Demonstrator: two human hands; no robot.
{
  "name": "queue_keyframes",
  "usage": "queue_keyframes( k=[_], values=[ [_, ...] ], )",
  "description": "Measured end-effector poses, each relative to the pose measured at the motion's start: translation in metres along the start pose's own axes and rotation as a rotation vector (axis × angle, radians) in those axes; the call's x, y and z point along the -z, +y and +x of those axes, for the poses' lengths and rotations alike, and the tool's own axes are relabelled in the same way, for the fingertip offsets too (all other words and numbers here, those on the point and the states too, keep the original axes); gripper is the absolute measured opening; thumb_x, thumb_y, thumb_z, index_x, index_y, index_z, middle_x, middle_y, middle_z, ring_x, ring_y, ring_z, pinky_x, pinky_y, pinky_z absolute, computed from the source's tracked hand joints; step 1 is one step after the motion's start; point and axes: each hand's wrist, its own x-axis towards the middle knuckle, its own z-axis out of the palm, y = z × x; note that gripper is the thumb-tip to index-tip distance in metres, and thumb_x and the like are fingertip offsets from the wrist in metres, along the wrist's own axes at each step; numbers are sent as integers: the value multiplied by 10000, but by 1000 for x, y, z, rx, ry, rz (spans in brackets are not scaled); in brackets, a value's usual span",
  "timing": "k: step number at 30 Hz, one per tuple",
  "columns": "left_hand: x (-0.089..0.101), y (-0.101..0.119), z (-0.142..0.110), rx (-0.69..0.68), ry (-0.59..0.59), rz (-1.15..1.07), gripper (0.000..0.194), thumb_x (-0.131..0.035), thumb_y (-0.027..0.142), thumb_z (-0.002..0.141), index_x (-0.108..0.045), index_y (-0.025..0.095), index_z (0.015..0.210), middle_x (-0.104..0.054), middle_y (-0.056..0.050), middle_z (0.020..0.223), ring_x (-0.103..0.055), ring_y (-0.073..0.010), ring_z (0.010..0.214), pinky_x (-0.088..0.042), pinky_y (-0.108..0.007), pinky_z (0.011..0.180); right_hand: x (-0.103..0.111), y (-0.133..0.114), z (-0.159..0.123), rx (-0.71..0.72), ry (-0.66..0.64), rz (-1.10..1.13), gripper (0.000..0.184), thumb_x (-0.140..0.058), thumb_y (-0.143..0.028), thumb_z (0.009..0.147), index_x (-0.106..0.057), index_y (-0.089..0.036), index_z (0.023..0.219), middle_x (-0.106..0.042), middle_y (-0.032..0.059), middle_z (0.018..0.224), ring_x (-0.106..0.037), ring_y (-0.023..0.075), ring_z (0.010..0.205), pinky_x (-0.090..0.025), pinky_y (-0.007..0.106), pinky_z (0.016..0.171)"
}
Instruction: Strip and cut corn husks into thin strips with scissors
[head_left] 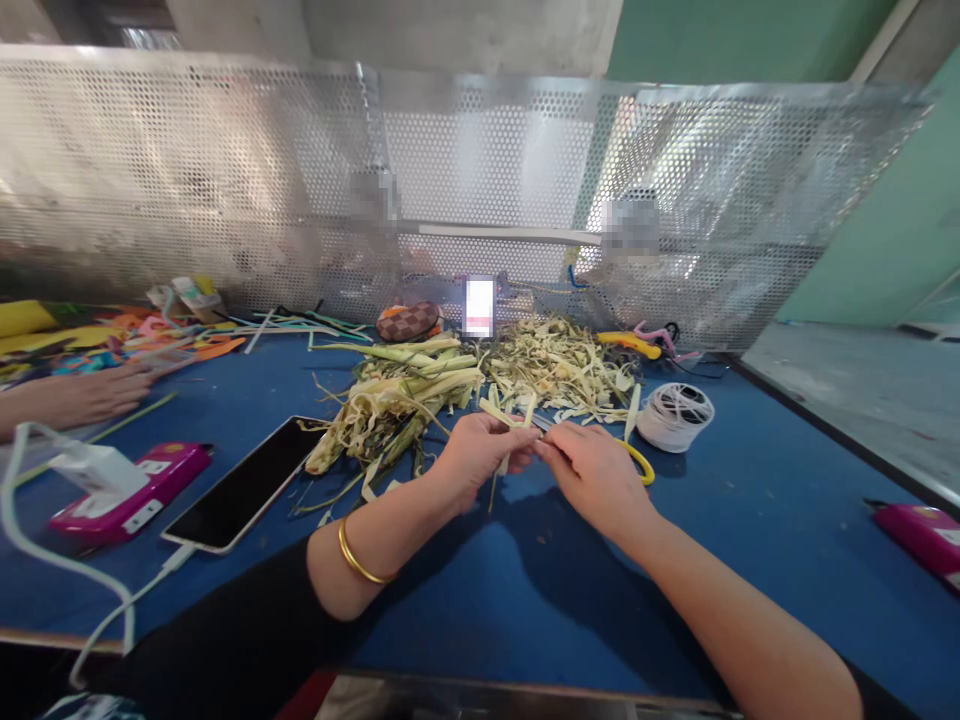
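My left hand (480, 455), with a gold bangle on its wrist, pinches a small bundle of pale dried husk strips (529, 408) between thumb and fingers. Close against it, my right hand (592, 475) has its thumb and fingertips closed at the strips; what lies in that pinch is hidden. Scissors with a yellow handle (643, 465) show behind the right hand, a bit of blade appearing between the two hands. I cannot tell whether that hand grips them. Just beyond lie a heap of shredded husk (555, 370) and a bunch of longer husks (397, 395).
A spool of white string (675, 415) stands at right. On the left are a phone (251, 485) on a cable, a magenta power strip (131, 490) and another person's hand (82, 400) by coloured scraps. A perforated metal screen (487, 150) closes the blue table's back.
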Motion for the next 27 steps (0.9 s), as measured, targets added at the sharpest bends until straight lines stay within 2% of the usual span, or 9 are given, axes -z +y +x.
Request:
queue_keyframes(
  k=[4,10,12,14,16,18,21,27],
  values=[
    [-2,-2,2,-37,19,46,278,-764,355,645,-646,116,567,-618,-19,537,-507,-70,455,-434,-207,505,3,-7,0,20,-20,57,299,-426,-220,910,-428,-195,612,-488,-9,591,-460,139,577,-289,279,617],
    [0,5,2,-4,15,-5,181,-751,246,670,-657,93,696,-619,-19,518,-512,-68,420,-411,-192,471,13,-10,0,-6,17,215,316,-432,-219,874,-405,-196,561,-447,-18,556,-408,127,560,-293,275,605],
    [2,7,1,33,-21,-6,204,-755,260,667,-659,91,728,-616,-16,519,-516,-68,415,-401,-185,461,14,-7,1,-92,-39,349,322,-438,-260,872,-446,-193,556,-459,-18,543,-420,126,552,-304,271,584],
    [4,10,1,66,-59,1,247,-765,298,654,-663,94,748,-608,-5,520,-524,-68,416,-398,-182,460,14,-2,2,-252,-97,561,346,-436,-347,877,-509,-192,577,-484,-16,539,-446,129,543,-325,264,553],
    [5,11,0,84,-99,15,299,-763,364,647,-663,97,736,-605,-4,526,-533,-71,424,-406,-185,467,11,3,4,-431,-82,768,368,-457,-451,858,-568,-189,624,-534,-5,576,-483,135,565,-360,260,549],
    [4,9,-1,111,-137,34,367,-733,456,658,-653,100,697,-614,-19,539,-542,-80,433,-426,-201,484,8,5,6,-543,-22,917,360,-531,-509,802,-601,-185,663,-592,11,650,-519,144,623,-399,262,586],
    [1,5,-2,149,-183,76,438,-677,540,679,-633,106,652,-620,-35,544,-547,-91,435,-439,-221,496,2,5,7,-593,16,1017,314,-639,-488,715,-601,-183,652,-607,5,656,-513,132,609,-401,259,592],
    [-2,-1,-3,95,-203,166,309,-750,386,630,-665,98,697,-581,-6,504,-503,-83,404,-403,-221,459,-6,2,4,-628,150,1022,296,-660,-418,685,-520,-197,545,-459,-54,481,-392,103,490,-305,251,509]
  ],
)
